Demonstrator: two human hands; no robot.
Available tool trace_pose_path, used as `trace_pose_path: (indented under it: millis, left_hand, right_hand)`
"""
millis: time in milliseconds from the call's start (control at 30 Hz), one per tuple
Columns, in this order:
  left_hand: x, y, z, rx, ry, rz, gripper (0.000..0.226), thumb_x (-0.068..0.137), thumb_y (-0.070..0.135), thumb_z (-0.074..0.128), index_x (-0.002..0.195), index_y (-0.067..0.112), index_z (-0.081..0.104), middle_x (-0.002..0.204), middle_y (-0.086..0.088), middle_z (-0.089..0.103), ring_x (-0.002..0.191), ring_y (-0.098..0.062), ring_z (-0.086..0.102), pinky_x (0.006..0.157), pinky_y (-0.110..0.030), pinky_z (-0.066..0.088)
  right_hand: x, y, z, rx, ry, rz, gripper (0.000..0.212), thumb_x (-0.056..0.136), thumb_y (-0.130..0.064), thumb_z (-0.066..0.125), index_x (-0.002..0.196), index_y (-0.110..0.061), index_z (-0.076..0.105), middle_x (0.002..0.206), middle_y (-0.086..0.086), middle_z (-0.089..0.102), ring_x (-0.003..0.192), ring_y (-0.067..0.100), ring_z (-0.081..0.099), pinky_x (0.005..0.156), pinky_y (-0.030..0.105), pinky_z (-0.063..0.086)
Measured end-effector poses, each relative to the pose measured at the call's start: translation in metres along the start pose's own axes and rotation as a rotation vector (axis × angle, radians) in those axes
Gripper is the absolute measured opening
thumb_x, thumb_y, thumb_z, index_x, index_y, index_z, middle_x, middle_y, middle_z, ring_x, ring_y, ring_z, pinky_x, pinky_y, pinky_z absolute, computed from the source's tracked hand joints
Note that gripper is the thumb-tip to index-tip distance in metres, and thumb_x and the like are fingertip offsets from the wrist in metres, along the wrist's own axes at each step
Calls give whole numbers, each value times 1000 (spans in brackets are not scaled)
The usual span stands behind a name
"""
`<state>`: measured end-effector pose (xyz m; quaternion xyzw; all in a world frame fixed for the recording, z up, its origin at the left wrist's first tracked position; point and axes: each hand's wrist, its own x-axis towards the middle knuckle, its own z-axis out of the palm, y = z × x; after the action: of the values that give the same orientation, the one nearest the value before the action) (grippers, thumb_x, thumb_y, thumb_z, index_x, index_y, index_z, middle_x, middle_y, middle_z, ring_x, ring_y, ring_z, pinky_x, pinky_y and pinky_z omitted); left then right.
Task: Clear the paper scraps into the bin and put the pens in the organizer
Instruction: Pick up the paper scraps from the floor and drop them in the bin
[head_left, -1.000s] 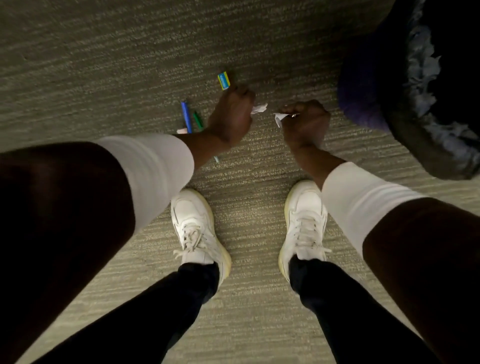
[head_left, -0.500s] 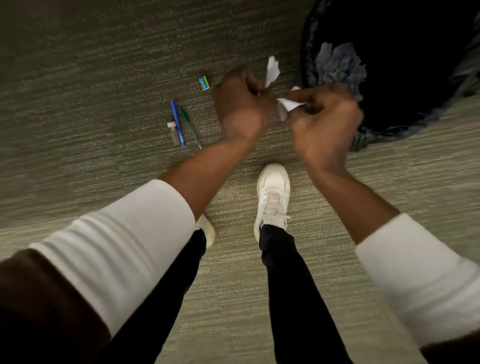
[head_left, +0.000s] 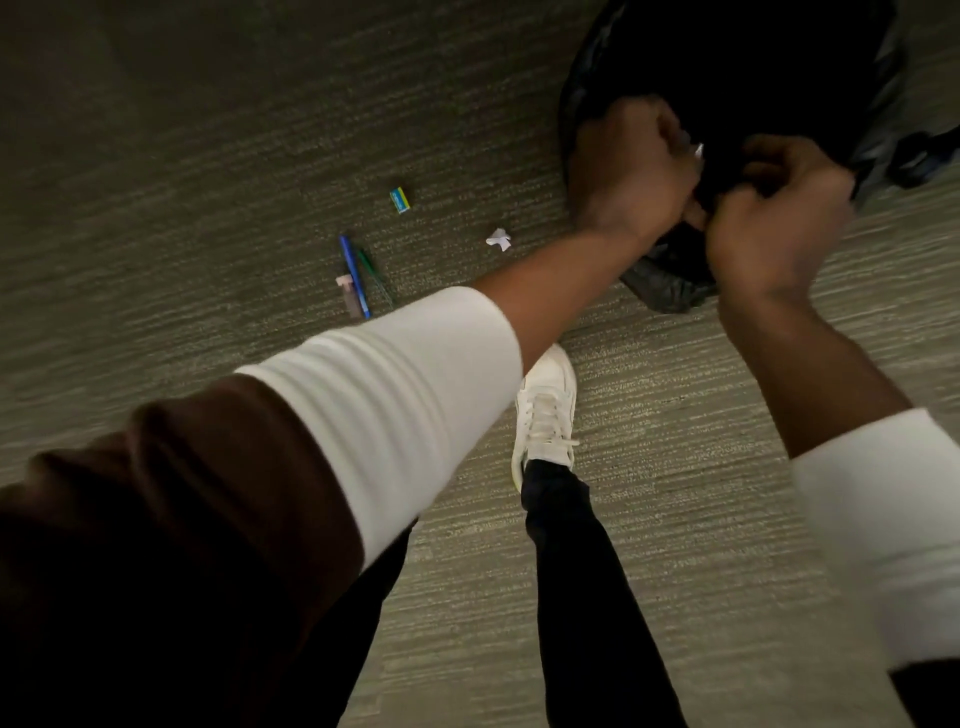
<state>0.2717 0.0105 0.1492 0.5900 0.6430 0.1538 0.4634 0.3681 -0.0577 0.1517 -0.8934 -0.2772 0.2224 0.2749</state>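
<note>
My left hand (head_left: 628, 166) is closed in a fist over the near rim of the black lined bin (head_left: 737, 57), and a sliver of white paper scrap (head_left: 698, 151) shows at its fingers. My right hand (head_left: 779, 208) is beside it over the bin's opening, fingers curled and blurred; whether it holds anything is hidden. Another white paper scrap (head_left: 498, 239) lies on the carpet left of the bin. Farther left a blue pen (head_left: 355, 275) and a green pen (head_left: 376, 278) lie side by side. No organizer is in view.
A small blue and yellow box (head_left: 400, 200) and a short pinkish item (head_left: 349, 293) lie on the carpet near the pens. My white shoe (head_left: 545, 405) and dark trouser leg stand just below the bin. A dark object (head_left: 924, 156) sits at the right edge.
Both hands have risen from the carpet and moved right, over the bin. The scraps they held are mostly out of sight. One scrap now shows on the carpet.
</note>
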Motion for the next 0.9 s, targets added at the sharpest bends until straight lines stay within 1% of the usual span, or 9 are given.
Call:
trace_pose_path:
  millis: [100,167,233,400,500,633,733,800,900]
  left_hand:
    - [-1,-19,-14,60,1,19,16,88,33,70,81,19,75,83,3,78,80,-17,74,68,-30,57]
    - [-3,-41,-29,113,17,22,19,87,34,68,83,18,76,83,2,78,79,-18,74,67,-30,55]
    - [-6,-67,-46,136,34,17,19,87,34,69,83,17,76,81,2,78,76,-18,73,65,-29,52]
    - [-9,-151,-82,245,45,-94,14,86,29,69,80,17,75,75,12,68,72,-9,65,61,-14,40]
    - [-8,-213,-97,257,9,-205,20,84,27,72,72,12,70,69,5,69,73,-17,70,70,-25,52]
    - [2,-288,-104,397,-52,-355,27,83,36,73,73,10,69,88,-12,78,89,-27,74,84,-34,58]
    - [14,-330,-102,462,17,-548,57,76,53,72,108,5,73,115,-16,75,112,-31,70,97,-38,57]
    - [17,-350,-104,478,44,-637,63,84,43,76,131,4,61,137,-17,64,128,-32,61,104,-38,49]
    - [19,-381,-103,500,47,-668,70,90,42,73,142,2,48,148,-19,52,138,-34,50,111,-38,42]
  right_hand:
    - [-20,-8,3,26,-44,-118,35,83,-13,54,107,-15,79,97,-4,78,88,8,72,74,6,50]
    - [-34,-9,13,110,-125,-189,27,82,-15,55,95,-17,79,88,-3,79,78,12,76,76,32,63]
    - [-50,-10,27,164,-209,-246,25,83,-12,55,90,-17,78,85,-3,78,72,14,77,68,44,64]
    - [-89,-13,78,94,-387,-481,19,82,-5,60,89,-13,76,90,-2,76,75,15,73,68,37,60]
    - [-91,8,123,-84,-501,-483,17,83,-9,61,91,-19,72,91,0,75,79,21,72,69,32,57]
    - [-78,43,183,-387,-626,-418,22,91,-19,63,112,-21,69,114,10,70,103,33,70,86,36,56]
    - [-64,68,220,-555,-601,-405,36,96,-27,62,130,-16,60,129,15,61,118,37,63,94,43,53]
    - [-57,79,242,-598,-558,-416,42,96,-28,62,134,-14,53,133,18,57,121,38,61,94,45,52]
    - [-48,92,271,-608,-510,-434,51,95,-25,66,140,-15,47,141,21,49,128,39,54,94,47,53]
